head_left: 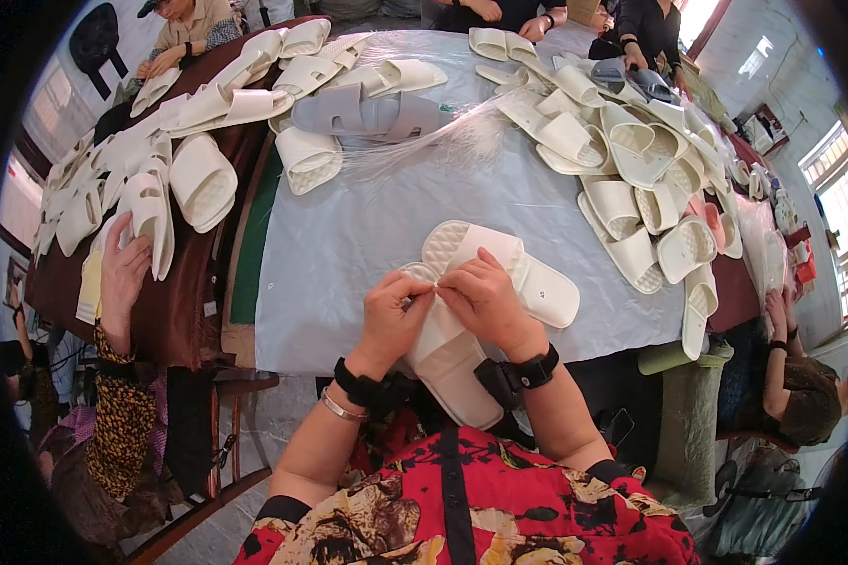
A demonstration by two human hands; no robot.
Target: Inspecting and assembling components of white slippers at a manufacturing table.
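Note:
A pair of cream slide slippers lies crossed at the near edge of the table before me. One slipper (pixel 548 294) points to the right, and the other slipper (pixel 460 381) points toward me, its toe end partly hidden by my hands. Over them, my left hand (pixel 393 315) and my right hand (pixel 492 303) meet fingertip to fingertip, both closed in a pinch. Whatever sits between the fingertips is too small to make out; a thin clear strand may be there. Beyond the slippers lies a loose bundle of clear plastic strands (pixel 443 137).
Cream slippers (pixel 622 151) pile up at the right, and more slippers (pixel 203 179) cover the brown-topped table at the left. A grey pair (pixel 349 111) lies at the back. A co-worker's hand (pixel 125 268) touches a slipper at left; other people sit around the table.

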